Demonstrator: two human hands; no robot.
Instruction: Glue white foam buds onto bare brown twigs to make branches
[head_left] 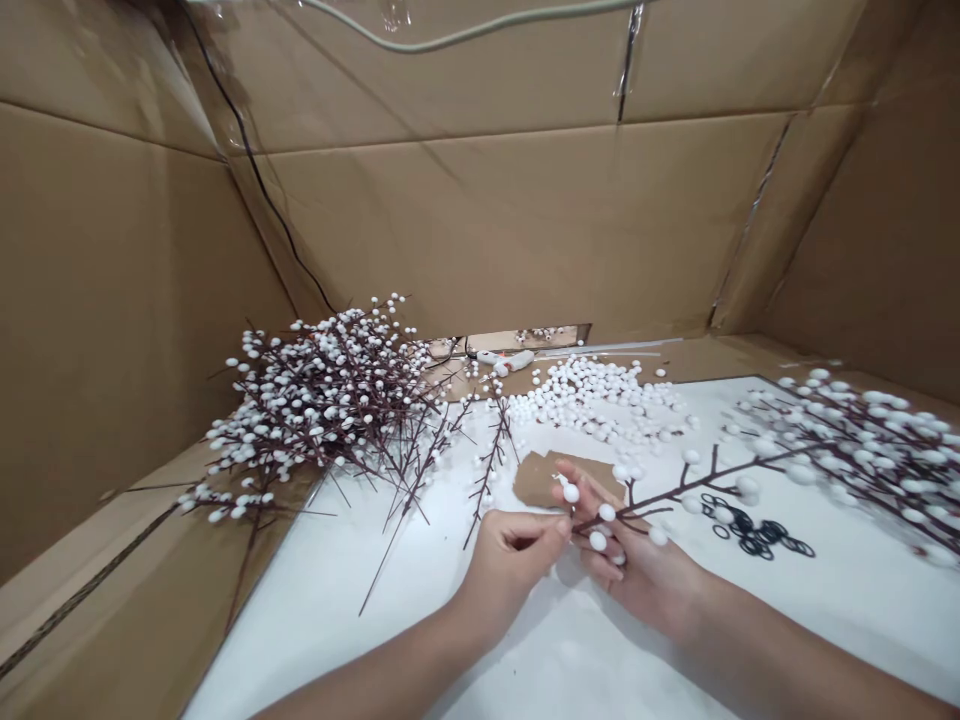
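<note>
Fingers of the left hand (510, 565) are pinched together, thumb against forefinger, at the near tip of a brown branch (664, 495). The right hand (652, 580) lies palm upward under that branch, its fingers partly curled around it; how firmly they grip I cannot tell. One white ball (571, 493) stands on a short twig just beyond the left fingertips, in front of the right fingers.

Taking the hands as the middle of a clock, the branch runs from them toward two to three o'clock, dotted with white balls. It reaches a spread of ball-covered twigs (885, 450) at the same bearing; whether the two are one piece is unclear. Black rings (754, 530) lie in a loose heap at three o'clock, near the branch. A piece of brown cardboard (534, 482) sits at eleven o'clock, partly behind the right fingers.

Many loose white balls (600, 395) are scattered at twelve o'clock, and a glue gun (506, 362) rests at eleven, farther off. At ten o'clock a thin twig (491, 468) lies on the white board (315, 600), with a big tangled pile of white-balled branches (330, 390) beyond it.
</note>
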